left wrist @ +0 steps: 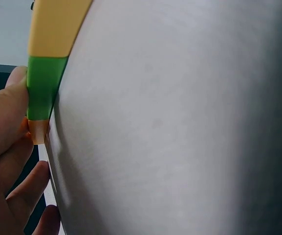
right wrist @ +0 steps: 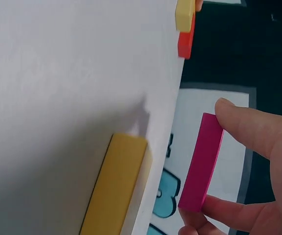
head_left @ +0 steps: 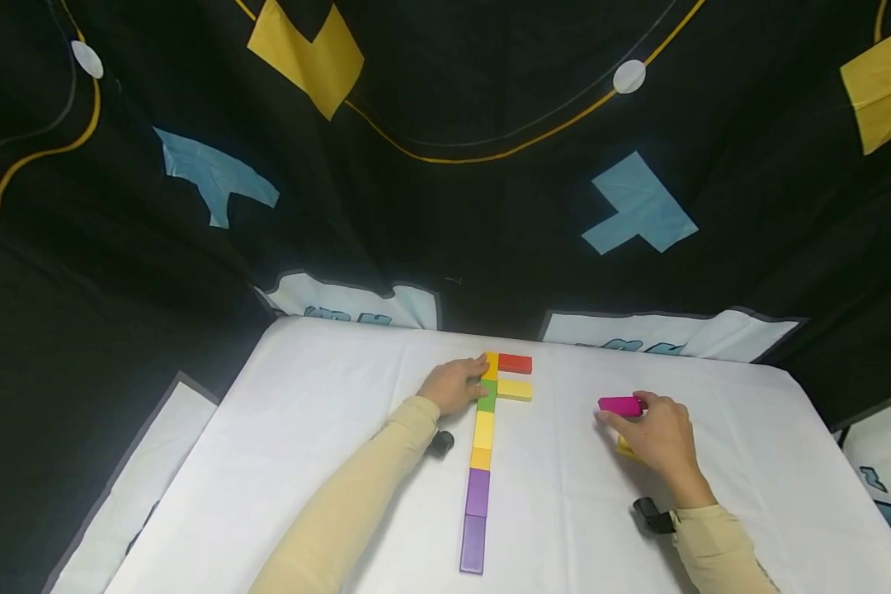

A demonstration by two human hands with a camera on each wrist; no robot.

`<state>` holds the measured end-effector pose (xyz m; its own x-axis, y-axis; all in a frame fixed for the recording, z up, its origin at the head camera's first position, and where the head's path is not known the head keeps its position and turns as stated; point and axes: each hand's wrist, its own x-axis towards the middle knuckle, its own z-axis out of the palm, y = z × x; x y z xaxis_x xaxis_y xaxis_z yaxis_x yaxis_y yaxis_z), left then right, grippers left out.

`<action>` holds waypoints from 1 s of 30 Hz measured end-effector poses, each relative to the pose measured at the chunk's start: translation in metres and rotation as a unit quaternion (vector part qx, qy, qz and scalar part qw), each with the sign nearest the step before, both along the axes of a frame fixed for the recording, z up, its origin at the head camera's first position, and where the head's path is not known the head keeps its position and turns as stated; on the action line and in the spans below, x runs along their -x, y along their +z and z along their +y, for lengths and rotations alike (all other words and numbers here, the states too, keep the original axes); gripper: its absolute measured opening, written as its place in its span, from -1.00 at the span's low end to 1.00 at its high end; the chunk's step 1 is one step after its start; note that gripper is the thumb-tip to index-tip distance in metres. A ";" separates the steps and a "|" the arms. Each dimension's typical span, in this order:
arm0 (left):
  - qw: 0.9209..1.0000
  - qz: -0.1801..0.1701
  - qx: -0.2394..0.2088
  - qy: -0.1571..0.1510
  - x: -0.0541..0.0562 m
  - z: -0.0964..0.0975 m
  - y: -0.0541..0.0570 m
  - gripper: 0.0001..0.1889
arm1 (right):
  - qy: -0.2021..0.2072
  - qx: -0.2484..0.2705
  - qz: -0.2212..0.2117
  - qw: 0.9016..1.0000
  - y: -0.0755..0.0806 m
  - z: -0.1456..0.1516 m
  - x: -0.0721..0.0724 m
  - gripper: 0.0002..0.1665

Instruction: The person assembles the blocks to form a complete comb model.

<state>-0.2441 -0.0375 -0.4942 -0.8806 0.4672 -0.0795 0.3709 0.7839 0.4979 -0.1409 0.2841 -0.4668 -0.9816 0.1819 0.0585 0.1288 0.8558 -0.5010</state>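
Note:
A row of coloured blocks lies end to end on the white cloth. My left hand (head_left: 453, 385) rests beside its far end, thumb at the green block (head_left: 487, 395) and fingertips on the orange block (head_left: 492, 365) beyond it. A red block (head_left: 516, 364) and a pale yellow block (head_left: 515, 390) stick out to the right of that end. Off to the right, my right hand (head_left: 663, 435) pinches a magenta block (right wrist: 201, 164) between thumb and fingers, raised above the cloth. Beneath that hand lies a yellow block (right wrist: 115, 183), partly hidden in the head view.
Nearer in the row come a yellow block (head_left: 483, 430), a short orange block (head_left: 480, 459) and two purple blocks, one purple block (head_left: 473, 544) at the near end. A black curtain (head_left: 445, 239) hangs behind the table (head_left: 327, 363).

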 end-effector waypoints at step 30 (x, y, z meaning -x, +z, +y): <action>1.000 0.001 -0.001 0.002 -0.001 0.000 0.001 -0.40 | 0.000 0.018 0.010 1.000 -0.003 -0.059 0.002 -0.11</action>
